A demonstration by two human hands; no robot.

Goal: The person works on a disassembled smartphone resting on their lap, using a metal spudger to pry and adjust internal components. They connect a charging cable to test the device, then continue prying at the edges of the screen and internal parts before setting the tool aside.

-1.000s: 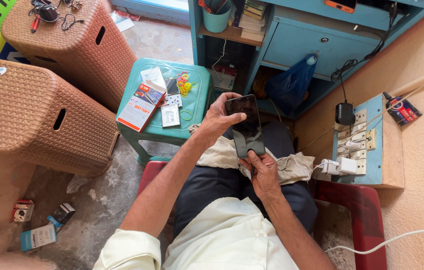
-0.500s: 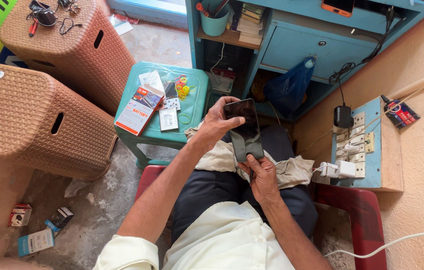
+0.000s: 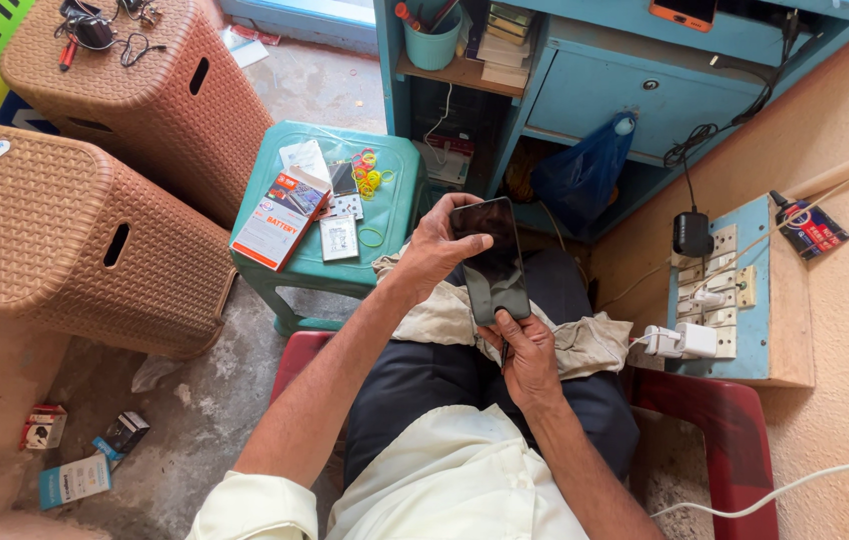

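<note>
Smartphone [image 3: 490, 255] gripped over lap: left hand [image 3: 437, 245] clasping far end, thumb across screen; right hand [image 3: 523, 345] pinching near edge.

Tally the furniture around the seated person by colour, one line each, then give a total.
Brown woven stools: 2 (near one, far one)
Teal plastic stool: 1
Red chair: 1
Blue cabinet: 1
Total: 5
</note>
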